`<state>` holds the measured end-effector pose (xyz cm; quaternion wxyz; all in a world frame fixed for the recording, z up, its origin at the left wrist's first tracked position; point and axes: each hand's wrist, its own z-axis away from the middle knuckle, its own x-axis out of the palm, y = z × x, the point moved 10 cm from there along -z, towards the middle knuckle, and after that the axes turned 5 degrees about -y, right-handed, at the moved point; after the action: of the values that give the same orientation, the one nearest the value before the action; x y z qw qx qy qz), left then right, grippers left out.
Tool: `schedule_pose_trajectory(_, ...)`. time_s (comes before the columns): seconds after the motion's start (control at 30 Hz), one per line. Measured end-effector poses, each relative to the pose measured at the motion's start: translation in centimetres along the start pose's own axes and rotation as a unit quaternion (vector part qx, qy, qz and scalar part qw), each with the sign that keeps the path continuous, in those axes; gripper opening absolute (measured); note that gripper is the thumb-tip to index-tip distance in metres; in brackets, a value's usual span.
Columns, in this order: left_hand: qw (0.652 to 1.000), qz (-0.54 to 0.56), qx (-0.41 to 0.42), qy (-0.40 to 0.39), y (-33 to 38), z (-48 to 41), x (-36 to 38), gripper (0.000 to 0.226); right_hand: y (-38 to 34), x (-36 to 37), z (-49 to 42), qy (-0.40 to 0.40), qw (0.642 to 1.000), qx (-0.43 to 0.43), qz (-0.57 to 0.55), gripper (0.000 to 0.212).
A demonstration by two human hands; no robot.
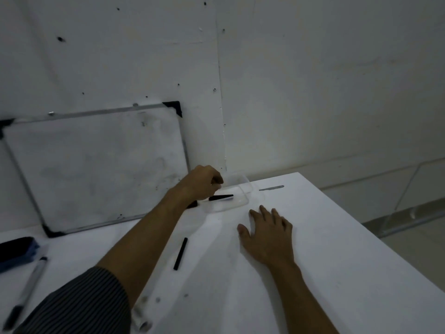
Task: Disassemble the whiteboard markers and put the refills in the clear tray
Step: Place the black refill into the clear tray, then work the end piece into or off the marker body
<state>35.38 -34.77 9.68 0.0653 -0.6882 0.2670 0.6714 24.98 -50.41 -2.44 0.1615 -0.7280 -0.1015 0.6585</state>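
Observation:
The clear tray (243,189) sits at the table's far edge near the wall. A black tapered piece (221,197) lies in it, its left end right under my left hand (203,182). That hand hovers over the tray's left side with fingers curled; whether it grips anything is hidden. Another small black piece (192,204) shows beside my wrist, outside the tray. A thin black refill rod (180,253) lies on the table between my arms. My right hand (265,233) rests flat and spread on the table, holding nothing. A whole marker (29,290) lies at the near left.
A whiteboard (96,165) leans against the wall at the left. A dark blue eraser (16,251) sits at the left edge. White tube-like parts (142,314) lie near my left sleeve. A thin grey strip (271,188) lies right of the tray. The table's right edge (361,239) drops to the floor.

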Motion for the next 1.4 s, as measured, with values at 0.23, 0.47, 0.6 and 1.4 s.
schedule_pose_trajectory(0.23,0.999,0.042,0.023,0.008,0.9,13.8,-2.2,0.024,-1.9,-1.7,2.6,-0.017,0.997,-0.047,-0.054,0.046)
schedule_pose_trajectory(0.47,0.998,-0.003,0.005,0.063,-2.2,25.8,0.1,0.028,-7.1,0.1,9.0,0.015,0.973,0.005,-0.230,0.024)
schedule_pose_trajectory(0.6,0.988,-0.009,-0.055,0.142,-5.0,29.8,1.7,0.031,-10.3,1.1,10.9,0.030,0.972,0.026,-0.230,0.032)
schedule_pose_trajectory(1.4,0.968,0.033,0.037,0.245,-4.7,29.3,-2.1,0.024,-12.1,0.5,12.4,0.092,0.837,-0.025,-0.538,0.009)
